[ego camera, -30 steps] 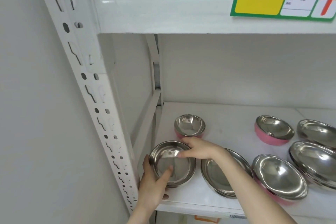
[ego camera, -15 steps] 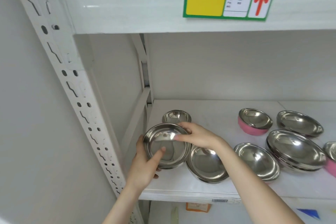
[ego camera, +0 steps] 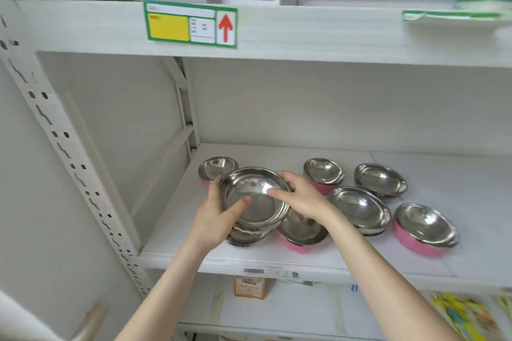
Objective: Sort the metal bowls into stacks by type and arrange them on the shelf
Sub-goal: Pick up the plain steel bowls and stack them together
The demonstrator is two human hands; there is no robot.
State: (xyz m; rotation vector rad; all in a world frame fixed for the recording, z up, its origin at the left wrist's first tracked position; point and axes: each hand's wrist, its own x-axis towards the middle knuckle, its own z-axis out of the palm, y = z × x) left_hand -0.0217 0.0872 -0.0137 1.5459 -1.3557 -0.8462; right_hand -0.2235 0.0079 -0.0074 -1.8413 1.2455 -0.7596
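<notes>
Held bowl: a plain steel bowl (ego camera: 256,196) is being held up, tipped toward the person, over the front left corner of the shelf (ego camera: 318,259).
Left hand: the left hand (ego camera: 219,219) is gripping the bowl's left rim, thumb lying inside, fingers going behind.
Right hand: the right hand (ego camera: 300,196) is gripping the right rim, fingers curling over the far edge.
Under it: another steel bowl (ego camera: 246,237) is sitting right below, near the front edge. It looks like the same kind, though most of it is hiding.
Pink bowls: one small pink bowl (ego camera: 217,169) is sitting near the back left corner, one pink bowl (ego camera: 302,235) is sitting just beside the low steel bowl, and more are sitting toward the right.
Other steel bowls: a stack of steel bowls (ego camera: 358,209) is sitting in the middle.
Doing it well: I think the bowl is going onto a pile of its own kind. Both hands should be keeping it level and lowering it straight and slowly, so it is nesting flat and not bumping the pink one beside it.
</notes>
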